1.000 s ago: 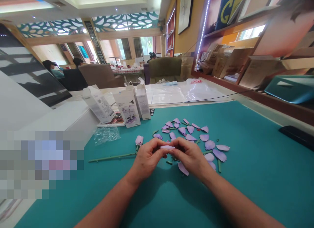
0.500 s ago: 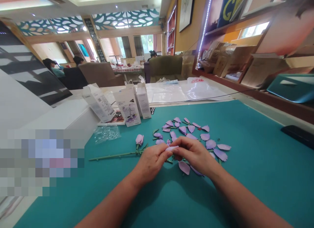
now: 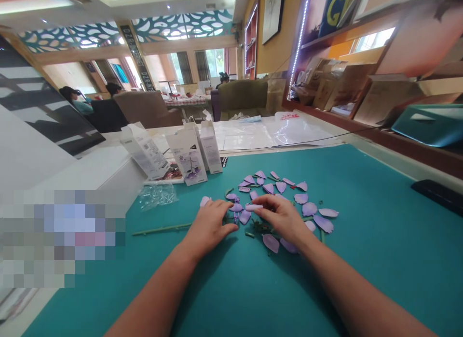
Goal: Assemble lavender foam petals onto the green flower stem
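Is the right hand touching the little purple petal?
Touching. The head view shows the right hand with its fingertips pressed on the pale purple petal, with no gap between them.

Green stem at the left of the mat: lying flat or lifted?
Lying flat: the green stem rests along the teal mat, its end running toward the left hand.

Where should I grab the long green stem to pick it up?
Try pinching the stem near its middle, coming from the side nearest you. It is thin and lies flat on the teal mat, so your fingers can reach it there with no petals in the way. The other end runs toward the left hand, so it's harder to reach.
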The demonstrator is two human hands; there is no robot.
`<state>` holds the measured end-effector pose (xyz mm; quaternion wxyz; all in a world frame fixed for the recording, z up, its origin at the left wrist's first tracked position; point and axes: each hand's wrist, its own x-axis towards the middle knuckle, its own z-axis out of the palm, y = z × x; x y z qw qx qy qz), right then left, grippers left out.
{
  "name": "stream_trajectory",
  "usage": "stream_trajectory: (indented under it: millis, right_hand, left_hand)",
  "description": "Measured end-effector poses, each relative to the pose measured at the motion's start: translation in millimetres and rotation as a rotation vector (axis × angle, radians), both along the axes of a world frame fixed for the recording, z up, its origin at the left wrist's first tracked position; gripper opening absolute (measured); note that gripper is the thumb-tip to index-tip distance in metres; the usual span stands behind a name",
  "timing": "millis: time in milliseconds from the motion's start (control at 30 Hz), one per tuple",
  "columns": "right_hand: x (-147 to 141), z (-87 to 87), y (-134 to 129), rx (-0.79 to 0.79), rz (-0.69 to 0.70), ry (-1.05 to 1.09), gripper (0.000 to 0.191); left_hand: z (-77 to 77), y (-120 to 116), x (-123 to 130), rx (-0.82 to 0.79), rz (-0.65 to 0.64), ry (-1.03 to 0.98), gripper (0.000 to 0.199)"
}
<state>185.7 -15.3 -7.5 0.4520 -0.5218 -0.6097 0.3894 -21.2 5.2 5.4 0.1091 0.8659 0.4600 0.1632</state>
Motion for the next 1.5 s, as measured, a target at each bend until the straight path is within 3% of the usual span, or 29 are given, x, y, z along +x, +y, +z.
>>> stream_trajectory:
  millis: [233, 433, 1200, 1500]
  right_hand:
    - [-7.0, -4.0, -2.4, 0.106, 0.007, -0.26, 0.019]
    - [-8.4, -8.3, 1.7, 0.193, 0.015, -0.311, 0.01]
    - [-7.5, -6.0, -1.1, 0.176, 0.011, -0.211, 0.014]
    - [-7.3, -5.8, -2.0, 0.295, 0.013, -0.287, 0.011]
  left_hand:
    - [-0.1, -10.5, 11.8, 0.072, 0.084, 0.246, 0.031]
    - [0.0, -12.7, 17.3, 0.121, 0.15, 0.35, 0.022]
    - [19.0, -20.1, 18.2, 0.016, 0.141, 0.302, 0.029]
    - [19.8, -21.1, 19.4, 0.036, 0.129, 0.314, 0.028]
